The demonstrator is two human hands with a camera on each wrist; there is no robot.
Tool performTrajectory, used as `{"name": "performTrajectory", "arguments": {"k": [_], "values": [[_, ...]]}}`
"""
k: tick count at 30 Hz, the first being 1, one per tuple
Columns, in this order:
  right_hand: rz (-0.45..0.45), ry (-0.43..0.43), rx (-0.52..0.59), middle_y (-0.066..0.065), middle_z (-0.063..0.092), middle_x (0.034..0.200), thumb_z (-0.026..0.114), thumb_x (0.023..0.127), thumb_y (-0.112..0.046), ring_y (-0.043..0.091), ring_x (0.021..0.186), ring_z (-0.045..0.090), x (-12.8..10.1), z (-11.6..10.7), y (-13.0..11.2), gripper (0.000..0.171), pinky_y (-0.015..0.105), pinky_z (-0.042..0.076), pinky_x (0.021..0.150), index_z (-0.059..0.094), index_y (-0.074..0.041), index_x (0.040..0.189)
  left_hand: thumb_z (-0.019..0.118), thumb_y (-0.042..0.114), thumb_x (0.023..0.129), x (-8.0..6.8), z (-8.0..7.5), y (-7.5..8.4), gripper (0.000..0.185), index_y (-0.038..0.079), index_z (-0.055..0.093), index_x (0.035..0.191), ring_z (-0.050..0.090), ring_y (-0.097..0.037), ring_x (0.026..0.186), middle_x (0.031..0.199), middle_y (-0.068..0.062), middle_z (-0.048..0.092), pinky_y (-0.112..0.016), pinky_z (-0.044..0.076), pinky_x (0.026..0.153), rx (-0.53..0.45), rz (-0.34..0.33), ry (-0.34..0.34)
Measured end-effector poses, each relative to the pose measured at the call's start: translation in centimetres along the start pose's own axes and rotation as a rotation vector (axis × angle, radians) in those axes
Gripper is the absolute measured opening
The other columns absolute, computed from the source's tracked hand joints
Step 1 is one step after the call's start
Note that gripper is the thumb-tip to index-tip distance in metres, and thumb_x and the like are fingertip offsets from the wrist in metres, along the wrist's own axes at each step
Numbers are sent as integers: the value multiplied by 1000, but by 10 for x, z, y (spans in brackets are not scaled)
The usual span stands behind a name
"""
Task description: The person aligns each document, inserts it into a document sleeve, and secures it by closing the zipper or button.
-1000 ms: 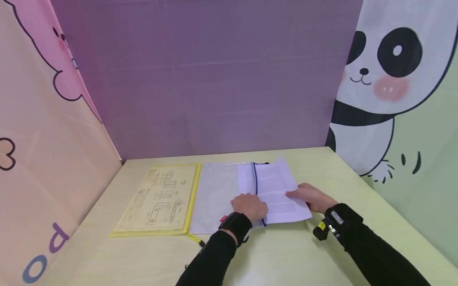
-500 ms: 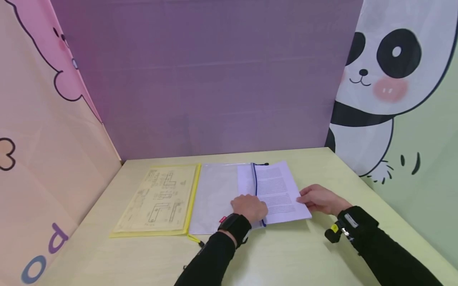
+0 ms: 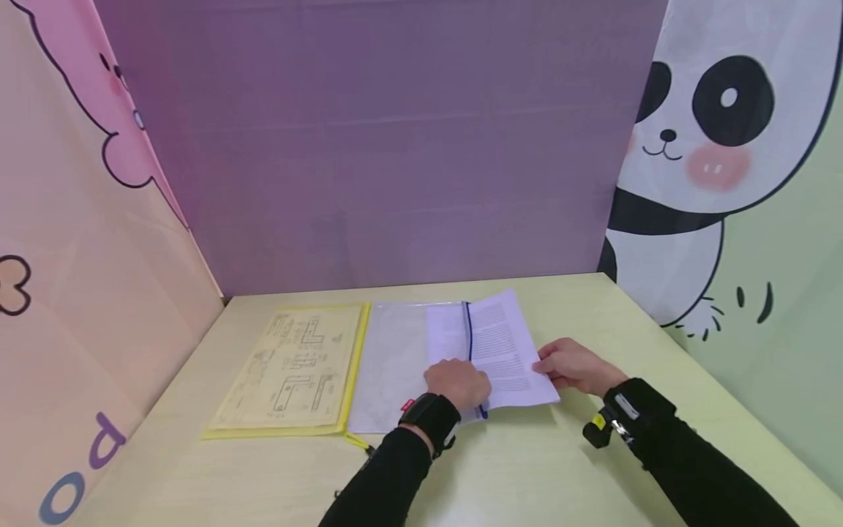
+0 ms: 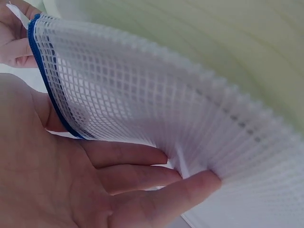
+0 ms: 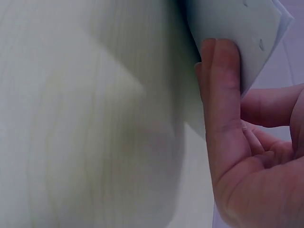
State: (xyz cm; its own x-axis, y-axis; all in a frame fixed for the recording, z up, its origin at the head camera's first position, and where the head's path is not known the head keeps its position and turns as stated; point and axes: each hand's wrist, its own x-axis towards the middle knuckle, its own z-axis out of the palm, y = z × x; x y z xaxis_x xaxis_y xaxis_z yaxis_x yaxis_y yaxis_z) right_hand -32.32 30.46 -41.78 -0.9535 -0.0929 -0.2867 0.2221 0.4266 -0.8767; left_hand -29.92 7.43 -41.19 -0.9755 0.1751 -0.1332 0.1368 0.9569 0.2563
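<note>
We have our left hand (image 3: 457, 382) on the near edge of the clear mesh pouch (image 3: 402, 359), right at its blue zipper edge (image 3: 470, 344). From the left wrist view the mesh (image 4: 156, 109) is lifted and bowed over the palm, with the fingers (image 4: 142, 164) lying almost straight beneath it and the thumb on the other side – a loose hold at the pouch mouth.

Our right hand (image 3: 574, 366) grips the right edge of the printed sheets (image 3: 503, 351). In the right wrist view a finger (image 5: 221, 90) lies flat against the paper's underside (image 5: 237, 28) and the other fingers curl in beside it. The sheets lie partly inside the pouch – their left part shows through the mesh, the rest sticks out to the right over the table (image 3: 593, 307).

Just left of the pouch, touching it, lies a yellow folder (image 3: 296, 366) holding drawings. A panda picture (image 3: 698, 146) covers the right wall.
</note>
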Motion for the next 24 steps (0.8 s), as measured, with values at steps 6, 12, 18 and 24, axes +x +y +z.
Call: {"name": "performTrajectory", "arguments": {"k": [6, 12, 18, 24], "values": [[15, 7, 3, 16, 70, 100, 61, 96, 0, 21, 81, 67, 2, 6, 1, 37, 35, 59, 73, 49, 18, 126, 47, 38, 99, 2, 3, 3, 41, 5, 71, 93, 60, -27, 85, 91, -10, 66, -48, 50, 82, 18, -12, 24], [4, 2, 12, 13, 71, 95, 62, 95, 0, 20, 79, 68, 4, 16, -1, 30, 35, 60, 72, 53, 16, 120, 49, 38, 99, 5, 4, 3, 38, 6, 70, 91, 58, -28, 81, 86, -10, 63, -50, 50, 85, 3, -5, 7], [-13, -18, 43, 15, 72, 95, 62, 93, 1, 21, 80, 69, 9, 27, -4, 28, 36, 60, 72, 55, 16, 116, 50, 39, 99, 5, 3, 5, 39, 5, 71, 94, 58, -28, 84, 88, -10, 64, -51, 48, 88, -14, -44, -6], [15, -36, 10, 16, 72, 97, 64, 95, -3, 22, 81, 69, 7, 24, -5, 30, 36, 60, 73, 55, 14, 117, 50, 39, 99, 7, 3, 6, 41, 5, 72, 96, 58, -28, 85, 91, -10, 65, -50, 48, 88, -4, -48, -12]]}}
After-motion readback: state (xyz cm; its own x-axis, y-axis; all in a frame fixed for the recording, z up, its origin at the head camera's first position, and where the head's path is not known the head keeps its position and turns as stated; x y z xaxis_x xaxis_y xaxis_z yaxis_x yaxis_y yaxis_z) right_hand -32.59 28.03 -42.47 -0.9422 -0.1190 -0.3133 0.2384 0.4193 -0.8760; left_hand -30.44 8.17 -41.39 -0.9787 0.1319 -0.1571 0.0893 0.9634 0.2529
